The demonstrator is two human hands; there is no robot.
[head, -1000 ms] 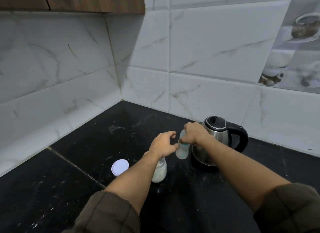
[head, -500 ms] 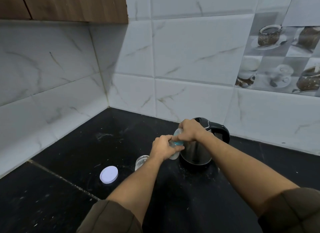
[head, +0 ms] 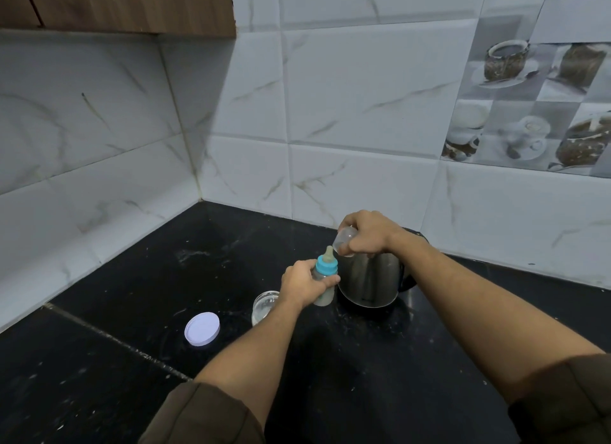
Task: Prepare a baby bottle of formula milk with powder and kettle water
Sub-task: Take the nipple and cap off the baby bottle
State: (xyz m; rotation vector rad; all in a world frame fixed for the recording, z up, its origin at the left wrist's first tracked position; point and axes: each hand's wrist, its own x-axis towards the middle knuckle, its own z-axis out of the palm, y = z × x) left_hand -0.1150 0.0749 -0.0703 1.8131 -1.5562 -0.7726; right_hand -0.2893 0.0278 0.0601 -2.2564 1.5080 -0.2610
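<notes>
Head view: right hand (head: pixel 367 233), pinching the clear cap (head: pixel 344 240), has just lifted it off the baby bottle (head: pixel 325 268), gripped by the left hand (head: pixel 302 283) beside the kettle (head: pixel 370 278) (teat bared, collar likely next).

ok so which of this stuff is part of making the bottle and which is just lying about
For the job:
baby bottle, gripped by the left hand
clear cap, held in the right hand
kettle
open glass jar, white contents
white lid, probably the jar's

Just there:
wooden cabinet
cup-picture tiles
</notes>
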